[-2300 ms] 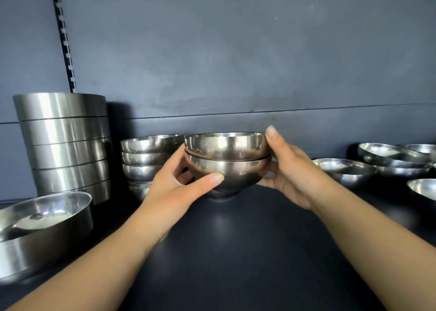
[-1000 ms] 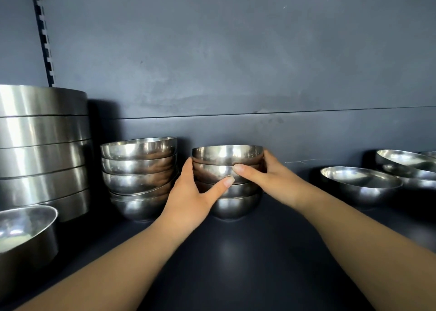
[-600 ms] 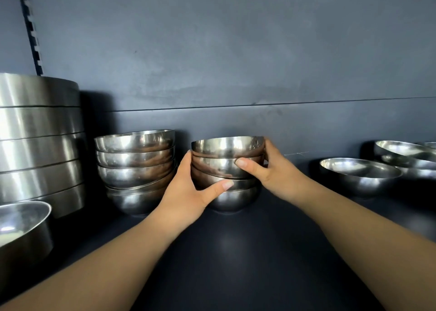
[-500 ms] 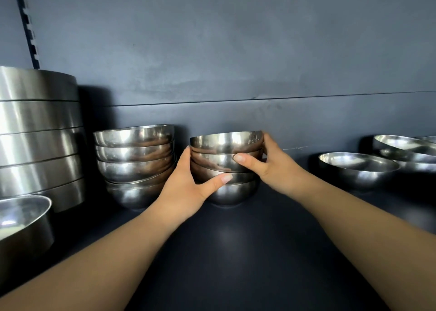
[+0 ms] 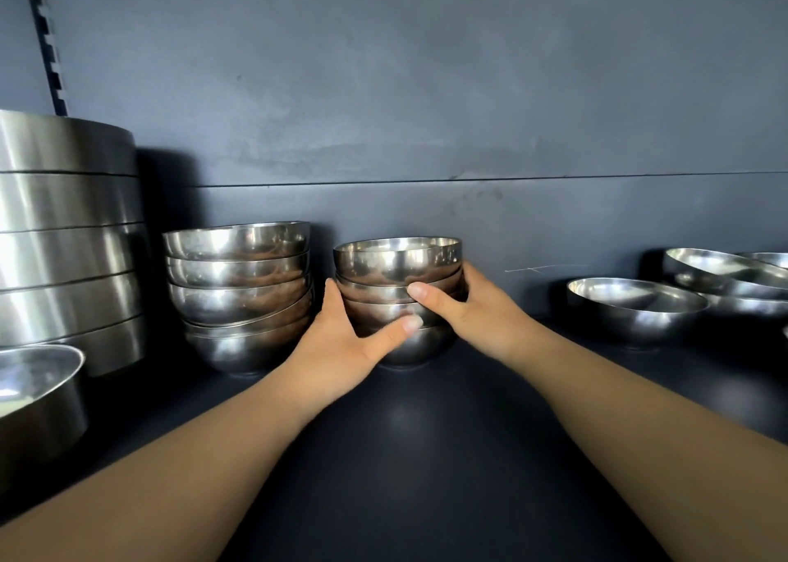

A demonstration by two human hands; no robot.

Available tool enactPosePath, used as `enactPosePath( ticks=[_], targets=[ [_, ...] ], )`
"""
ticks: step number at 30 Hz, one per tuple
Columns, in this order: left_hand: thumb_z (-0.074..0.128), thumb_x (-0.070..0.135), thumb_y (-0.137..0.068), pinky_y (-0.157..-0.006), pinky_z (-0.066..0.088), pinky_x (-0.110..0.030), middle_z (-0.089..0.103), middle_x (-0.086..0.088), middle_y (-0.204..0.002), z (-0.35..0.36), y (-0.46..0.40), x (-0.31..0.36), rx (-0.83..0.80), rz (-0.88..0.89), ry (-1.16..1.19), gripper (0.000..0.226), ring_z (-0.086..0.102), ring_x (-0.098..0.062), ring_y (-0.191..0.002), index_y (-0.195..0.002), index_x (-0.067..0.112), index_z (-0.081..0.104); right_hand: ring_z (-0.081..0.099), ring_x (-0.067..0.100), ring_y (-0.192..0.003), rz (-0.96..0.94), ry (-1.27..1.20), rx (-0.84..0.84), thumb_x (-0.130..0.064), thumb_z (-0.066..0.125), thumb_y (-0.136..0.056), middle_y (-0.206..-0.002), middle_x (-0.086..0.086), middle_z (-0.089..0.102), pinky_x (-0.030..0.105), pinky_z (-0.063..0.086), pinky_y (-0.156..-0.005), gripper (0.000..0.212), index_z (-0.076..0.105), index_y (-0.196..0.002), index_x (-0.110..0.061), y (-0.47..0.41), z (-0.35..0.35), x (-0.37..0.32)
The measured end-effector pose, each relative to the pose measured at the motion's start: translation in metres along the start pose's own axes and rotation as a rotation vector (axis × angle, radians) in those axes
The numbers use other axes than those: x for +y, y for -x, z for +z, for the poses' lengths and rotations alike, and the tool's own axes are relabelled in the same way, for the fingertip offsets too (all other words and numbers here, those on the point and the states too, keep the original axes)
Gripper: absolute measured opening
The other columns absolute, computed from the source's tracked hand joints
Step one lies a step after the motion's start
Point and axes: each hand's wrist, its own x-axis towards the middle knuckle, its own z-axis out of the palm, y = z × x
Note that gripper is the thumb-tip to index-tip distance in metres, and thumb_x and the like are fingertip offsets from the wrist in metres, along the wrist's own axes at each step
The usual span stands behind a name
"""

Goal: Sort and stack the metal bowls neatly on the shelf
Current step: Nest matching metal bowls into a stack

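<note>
A stack of several small metal bowls (image 5: 396,261) stands on the dark shelf (image 5: 405,455) near the back wall. My left hand (image 5: 345,335) grips its left side, thumb across the lower bowls. My right hand (image 5: 464,305) grips the right side, thumb on the front, fingers hidden behind the stack. A second stack of several similar bowls (image 5: 239,288) stands just to the left, slightly uneven.
Tall stacked steel containers (image 5: 64,237) fill the far left, with a large steel pan (image 5: 34,395) in front of them. Wider shallow bowls (image 5: 635,305) and more nested bowls (image 5: 733,276) sit at the right. The dark back wall is close behind.
Both hands carried two bowls and set them onto the stack against the back wall. Over the last second the hands stay on the stack and the view shifts slightly.
</note>
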Motion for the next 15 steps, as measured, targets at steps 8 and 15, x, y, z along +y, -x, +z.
enactPosePath(
  ticks=[8, 15],
  targets=[
    [0.078, 0.045, -0.062, -0.107, 0.035, -0.028, 0.048, 0.008, -0.138, -0.002, -0.006, -0.006, 0.032, -0.001, -0.078, 0.099, 0.045, -0.009, -0.127, -0.143, 0.021, 0.026, 0.053, -0.008, -0.093, -0.001, -0.024, 0.011, -0.056, 0.065, -0.068, -0.099, -0.024, 0.059, 0.008, 0.037, -0.069, 0.050, 0.056, -0.109, -0.030, -0.001, -0.001, -0.003],
    [0.077, 0.043, -0.065, -0.109, 0.035, -0.035, 0.050, 0.005, -0.138, -0.004, -0.010, -0.012, 0.041, -0.012, -0.088, 0.094, 0.045, -0.012, -0.127, -0.142, 0.017, 0.029, 0.051, -0.005, -0.096, 0.065, -0.025, -0.012, -0.061, 0.060, -0.070, -0.101, -0.025, 0.056, 0.008, 0.034, -0.070, 0.050, 0.054, -0.108, -0.031, -0.004, 0.006, -0.002]
  ],
)
